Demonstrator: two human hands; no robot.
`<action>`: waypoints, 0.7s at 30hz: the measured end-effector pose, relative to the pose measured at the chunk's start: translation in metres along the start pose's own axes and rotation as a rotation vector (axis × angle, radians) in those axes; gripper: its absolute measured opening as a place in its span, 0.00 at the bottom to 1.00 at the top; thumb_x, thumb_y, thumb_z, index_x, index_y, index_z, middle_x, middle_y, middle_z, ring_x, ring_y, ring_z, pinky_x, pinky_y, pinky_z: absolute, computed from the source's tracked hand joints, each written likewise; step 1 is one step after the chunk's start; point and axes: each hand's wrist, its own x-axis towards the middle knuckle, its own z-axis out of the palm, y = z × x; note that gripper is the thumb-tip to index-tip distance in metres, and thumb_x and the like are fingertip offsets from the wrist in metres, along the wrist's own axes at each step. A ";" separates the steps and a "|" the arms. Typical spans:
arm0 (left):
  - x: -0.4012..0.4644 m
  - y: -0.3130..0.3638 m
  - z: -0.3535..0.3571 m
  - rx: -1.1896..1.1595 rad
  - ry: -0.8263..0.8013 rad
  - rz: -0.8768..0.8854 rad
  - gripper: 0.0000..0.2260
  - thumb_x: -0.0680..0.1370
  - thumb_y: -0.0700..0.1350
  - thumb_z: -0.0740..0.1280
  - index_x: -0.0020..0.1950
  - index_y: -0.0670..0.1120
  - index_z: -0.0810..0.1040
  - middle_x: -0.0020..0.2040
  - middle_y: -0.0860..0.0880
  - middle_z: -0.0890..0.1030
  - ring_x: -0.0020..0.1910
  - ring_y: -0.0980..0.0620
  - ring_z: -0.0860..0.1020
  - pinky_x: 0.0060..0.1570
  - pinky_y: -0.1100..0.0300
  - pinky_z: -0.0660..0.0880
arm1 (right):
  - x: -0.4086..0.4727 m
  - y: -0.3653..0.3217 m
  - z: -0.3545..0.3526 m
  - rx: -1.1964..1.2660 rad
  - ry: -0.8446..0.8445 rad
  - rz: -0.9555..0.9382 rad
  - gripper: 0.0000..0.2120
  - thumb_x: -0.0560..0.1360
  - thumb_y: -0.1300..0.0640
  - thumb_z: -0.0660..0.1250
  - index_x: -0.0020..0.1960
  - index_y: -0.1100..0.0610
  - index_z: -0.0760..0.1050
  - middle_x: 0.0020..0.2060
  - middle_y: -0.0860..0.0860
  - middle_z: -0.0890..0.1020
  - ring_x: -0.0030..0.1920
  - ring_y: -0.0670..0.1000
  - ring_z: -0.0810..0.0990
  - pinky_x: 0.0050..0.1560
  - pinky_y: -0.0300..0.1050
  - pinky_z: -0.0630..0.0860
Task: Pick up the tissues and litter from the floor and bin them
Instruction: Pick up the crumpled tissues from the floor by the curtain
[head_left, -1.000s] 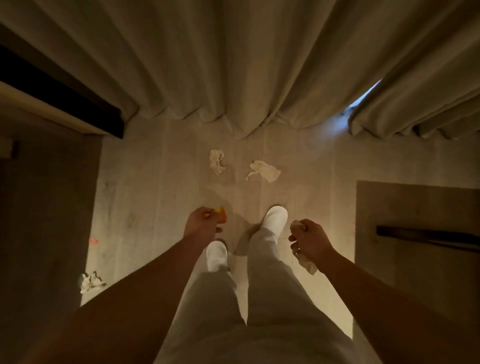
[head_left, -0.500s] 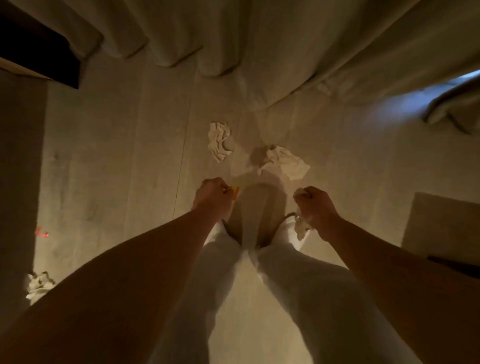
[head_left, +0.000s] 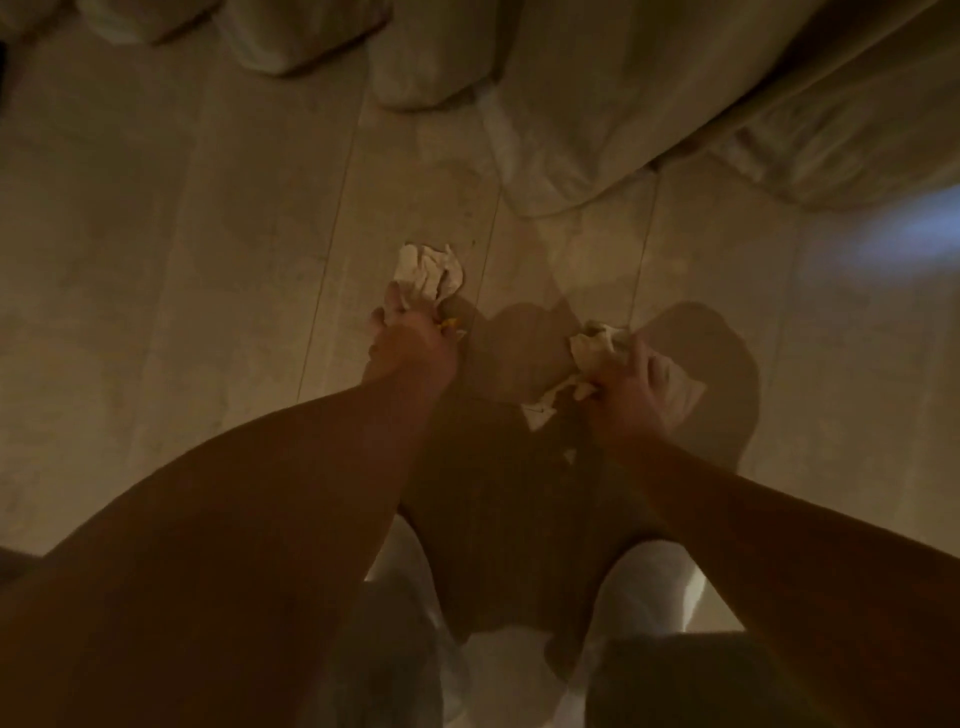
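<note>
Pale trousers (head_left: 649, 582) fill the bottom of my view, with my bare forearms reaching down past them toward the floor (head_left: 208, 260). My right hand (head_left: 626, 387) is clenched around a crumpled tissue (head_left: 595, 348), a loose tail of it hanging out below my fist. My left hand (head_left: 410, 345) is curled over a small orange scrap (head_left: 448, 326) of litter, and its fingertips are pinching the near edge of a second tissue (head_left: 428, 273) that lies on the floor just beyond them (I cannot tell whether it has lifted clear yet). Further off, the hem of a heavy curtain (head_left: 597, 130) pools on the floorboards, well beyond the tissue. No bin is in view.

The risk, as I judge it, sits in my left hand: it is trying to hold two things at once. Spreading my fingers wider to gather the tissue could let the orange scrap slip out. A pinch on only one corner could tear the thin paper or leave part behind. The dangling tail in my right hand could also work loose on the way to the bin.
</note>
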 end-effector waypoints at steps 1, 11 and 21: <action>-0.001 -0.004 0.004 -0.002 -0.010 0.006 0.19 0.76 0.56 0.68 0.63 0.47 0.77 0.75 0.46 0.65 0.69 0.40 0.67 0.60 0.40 0.74 | -0.004 -0.001 0.006 -0.006 0.001 -0.021 0.13 0.76 0.56 0.63 0.57 0.50 0.82 0.80 0.53 0.55 0.76 0.64 0.56 0.74 0.62 0.60; -0.037 -0.024 0.016 -0.013 -0.212 0.088 0.14 0.74 0.52 0.72 0.56 0.47 0.80 0.52 0.45 0.84 0.50 0.43 0.83 0.53 0.48 0.79 | -0.023 -0.009 0.013 0.172 -0.098 0.090 0.17 0.77 0.58 0.61 0.64 0.56 0.75 0.56 0.60 0.82 0.55 0.62 0.81 0.56 0.55 0.78; -0.126 0.010 -0.078 -0.116 -0.200 0.028 0.10 0.78 0.46 0.64 0.58 0.49 0.81 0.54 0.51 0.82 0.52 0.50 0.81 0.50 0.58 0.76 | -0.100 -0.062 -0.095 0.386 -0.086 0.185 0.17 0.79 0.61 0.57 0.63 0.63 0.77 0.56 0.58 0.83 0.47 0.55 0.81 0.38 0.38 0.72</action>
